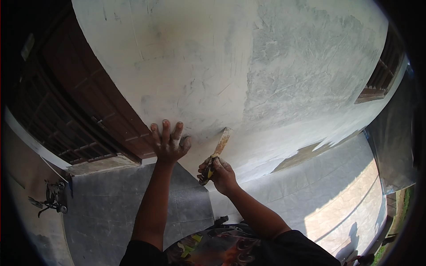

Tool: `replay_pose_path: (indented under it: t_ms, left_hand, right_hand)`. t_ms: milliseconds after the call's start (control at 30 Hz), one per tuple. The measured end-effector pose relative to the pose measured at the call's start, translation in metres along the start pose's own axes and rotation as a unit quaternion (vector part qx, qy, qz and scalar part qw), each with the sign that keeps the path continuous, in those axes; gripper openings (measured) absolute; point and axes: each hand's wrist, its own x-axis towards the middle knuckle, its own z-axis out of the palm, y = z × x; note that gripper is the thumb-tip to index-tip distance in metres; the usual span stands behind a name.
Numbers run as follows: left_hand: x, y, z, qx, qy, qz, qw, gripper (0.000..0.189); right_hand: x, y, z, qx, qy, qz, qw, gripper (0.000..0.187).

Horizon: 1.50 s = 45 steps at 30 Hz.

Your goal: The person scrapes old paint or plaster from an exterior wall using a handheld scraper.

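Note:
A putty knife [223,141] with a rusty, stained blade and a black and yellow handle is in my right hand [221,173]. Its tip meets or nearly meets the wall [199,83] in front of me. My left hand [170,143], fingers spread and dusted with white, is held flat near the wall's left edge and appears to rest on it. The wall is pale and smeared, with a rougher grey patch on the right and scattered dark scratches.
Left of the wall stands a brown wooden door [113,119] with a metal handle. A barred window [382,76] is at the far right. Dark tiles [133,199] cover the floor, and a wheeled frame [53,198] stands at the left. Sunlight falls on the lower right floor.

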Motion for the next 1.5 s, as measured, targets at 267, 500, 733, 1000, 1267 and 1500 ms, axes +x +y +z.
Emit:
replay_pose_path:
  t_ms: [267, 500, 733, 1000, 1267, 1500]
  left_hand:
    - [0.001, 0.0, -0.002, 0.008, -0.002, 0.003, 1.0, 0.062]
    - [0.002, 0.0, -0.002, -0.001, 0.011, 0.004, 1.0, 0.062]
    - [0.003, 0.001, 0.0, 0.003, 0.008, 0.002, 1.0, 0.061]
    - [0.001, 0.001, -0.001, 0.001, 0.003, -0.005, 1.0, 0.061]
    - [0.001, 0.002, -0.001, 0.006, 0.002, -0.005, 1.0, 0.061]
    - [0.002, 0.002, 0.0, -0.008, 0.006, -0.008, 1.0, 0.061]
  right_hand:
    - [0.001, -0.006, -0.002, 0.053, -0.015, -0.009, 0.998, 0.032]
    - [-0.001, -0.018, 0.0, 0.046, 0.005, -0.038, 0.998, 0.032]
    - [-0.001, -0.026, 0.002, 0.05, 0.002, -0.049, 0.998, 0.03]
    - [-0.003, -0.027, 0.005, 0.081, 0.001, -0.059, 0.995, 0.03]
    - [-0.004, -0.02, 0.003, 0.076, -0.01, -0.033, 0.996, 0.031]
    - [0.001, -0.036, 0.008, 0.096, -0.001, -0.082, 0.992, 0.03]
